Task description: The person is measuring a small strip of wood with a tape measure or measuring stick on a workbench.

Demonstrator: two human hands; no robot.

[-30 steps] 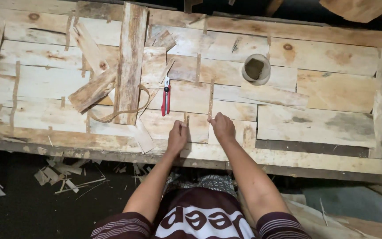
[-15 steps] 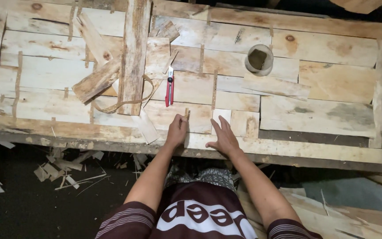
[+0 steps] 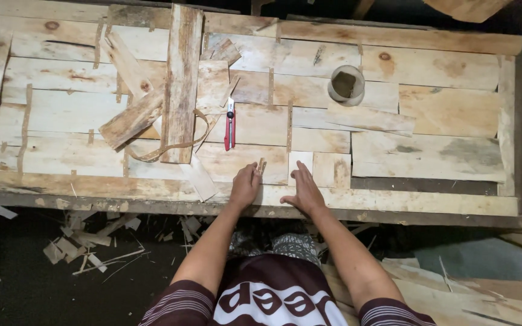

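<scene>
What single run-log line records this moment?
left hand: flat on bench, touching wood chip | right hand: flat on bench, empty | cutter: beyond hands, untouched | cup: far side

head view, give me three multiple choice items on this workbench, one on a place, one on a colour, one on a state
1. Where does the utility knife lie?
A. on the floor among the scraps
B. on the wooden workbench, beyond the left hand
C. inside the round container

2. What colour is the knife's body?
A. red
B. blue
C. green

3. How are the two hands placed?
A. both raised in the air
B. both clasped round the knife
C. both resting on the bench near its front edge

Answers:
1 B, the knife lies flat on the boards past the left hand.
2 A, its handle is red.
3 C, the left hand and right hand lie on the boards, holding no tool.
</scene>
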